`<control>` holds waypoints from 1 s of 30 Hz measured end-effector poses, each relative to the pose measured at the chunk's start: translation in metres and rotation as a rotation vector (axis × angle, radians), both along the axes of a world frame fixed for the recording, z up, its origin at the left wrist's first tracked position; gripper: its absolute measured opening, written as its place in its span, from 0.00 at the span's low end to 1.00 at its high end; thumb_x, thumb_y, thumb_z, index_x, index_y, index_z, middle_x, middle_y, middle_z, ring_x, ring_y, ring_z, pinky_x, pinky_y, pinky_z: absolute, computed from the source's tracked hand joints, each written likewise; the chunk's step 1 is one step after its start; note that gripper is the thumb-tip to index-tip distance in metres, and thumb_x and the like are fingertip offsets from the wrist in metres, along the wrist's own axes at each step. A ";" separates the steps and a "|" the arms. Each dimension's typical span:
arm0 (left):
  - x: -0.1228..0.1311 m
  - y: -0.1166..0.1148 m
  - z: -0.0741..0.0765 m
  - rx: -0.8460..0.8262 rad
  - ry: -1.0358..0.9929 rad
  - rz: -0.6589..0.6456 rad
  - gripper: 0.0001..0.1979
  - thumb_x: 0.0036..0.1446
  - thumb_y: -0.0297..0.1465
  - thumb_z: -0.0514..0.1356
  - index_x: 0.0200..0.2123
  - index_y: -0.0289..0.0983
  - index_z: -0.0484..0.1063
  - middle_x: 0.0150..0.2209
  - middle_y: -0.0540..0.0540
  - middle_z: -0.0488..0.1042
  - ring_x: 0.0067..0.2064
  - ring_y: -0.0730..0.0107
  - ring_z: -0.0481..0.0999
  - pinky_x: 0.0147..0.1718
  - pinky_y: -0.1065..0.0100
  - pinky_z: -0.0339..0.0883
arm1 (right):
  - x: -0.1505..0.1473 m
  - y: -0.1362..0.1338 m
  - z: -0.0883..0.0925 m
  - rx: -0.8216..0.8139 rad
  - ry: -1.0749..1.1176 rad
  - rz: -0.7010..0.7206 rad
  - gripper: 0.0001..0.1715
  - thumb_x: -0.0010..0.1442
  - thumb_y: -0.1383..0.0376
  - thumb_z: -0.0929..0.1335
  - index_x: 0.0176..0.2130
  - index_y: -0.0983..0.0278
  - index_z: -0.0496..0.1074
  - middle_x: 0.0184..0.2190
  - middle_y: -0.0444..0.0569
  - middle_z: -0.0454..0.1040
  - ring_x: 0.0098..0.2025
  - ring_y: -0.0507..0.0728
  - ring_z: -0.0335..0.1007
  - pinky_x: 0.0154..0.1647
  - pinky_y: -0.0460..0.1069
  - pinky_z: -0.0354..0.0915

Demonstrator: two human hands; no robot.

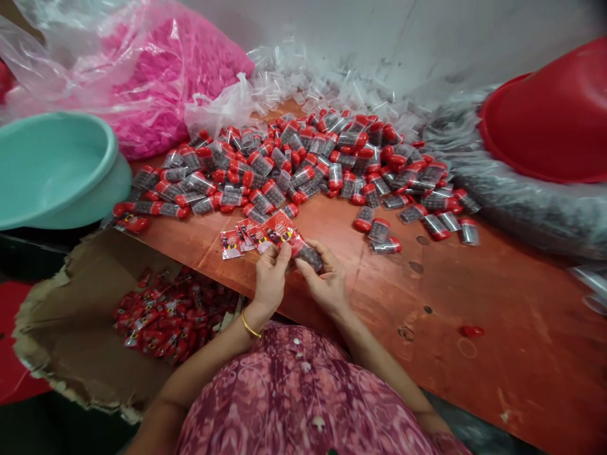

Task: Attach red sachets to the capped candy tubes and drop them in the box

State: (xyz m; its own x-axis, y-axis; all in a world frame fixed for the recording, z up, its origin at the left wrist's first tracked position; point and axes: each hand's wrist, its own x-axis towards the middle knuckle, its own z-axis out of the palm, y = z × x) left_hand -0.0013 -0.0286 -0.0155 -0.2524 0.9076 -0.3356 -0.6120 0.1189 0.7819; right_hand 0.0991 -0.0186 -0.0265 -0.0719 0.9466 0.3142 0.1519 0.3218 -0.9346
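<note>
My left hand (271,278) pinches the edge of a red printed plastic packet (282,229) between thumb and fingers. In my right hand (328,279) is a small clear container (310,257) with dark contents, lying on its side. Its left end meets the packet's edge; whether it sits inside the packet I cannot tell. Several more red packets (232,243) lie fanned out on the table just left of my hands. Beyond them spreads a big pile of similar red-capped containers (303,158).
An orange-brown table (465,278) carries everything. At left are a turquoise basin (57,170), a bag of pink pieces (156,82) and, below the table edge, a torn carton (71,328) with red packets. A red tub (550,120) rests on plastic-wrapped dark stock (512,202) at right.
</note>
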 end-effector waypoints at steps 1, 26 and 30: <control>-0.002 -0.001 -0.001 0.022 0.009 -0.043 0.19 0.43 0.46 0.65 0.29 0.35 0.71 0.27 0.48 0.77 0.33 0.67 0.77 0.35 0.67 0.71 | 0.001 0.000 0.002 0.019 -0.026 -0.008 0.16 0.54 0.65 0.68 0.45 0.61 0.69 0.38 0.46 0.76 0.38 0.53 0.72 0.41 0.48 0.68; -0.016 0.013 0.013 0.019 -0.027 -0.136 0.16 0.33 0.37 0.71 0.24 0.34 0.73 0.24 0.50 0.75 0.28 0.75 0.72 0.30 0.73 0.65 | -0.005 -0.009 0.009 -0.401 0.296 0.148 0.15 0.58 0.52 0.64 0.36 0.61 0.61 0.18 0.35 0.62 0.12 0.44 0.52 0.11 0.41 0.51; -0.015 0.013 0.009 0.035 0.017 -0.187 0.16 0.34 0.39 0.71 0.22 0.33 0.72 0.21 0.52 0.72 0.24 0.78 0.69 0.28 0.74 0.63 | -0.002 -0.004 0.012 -0.469 0.316 0.167 0.20 0.54 0.50 0.67 0.33 0.62 0.61 0.19 0.35 0.65 0.11 0.43 0.52 0.11 0.41 0.51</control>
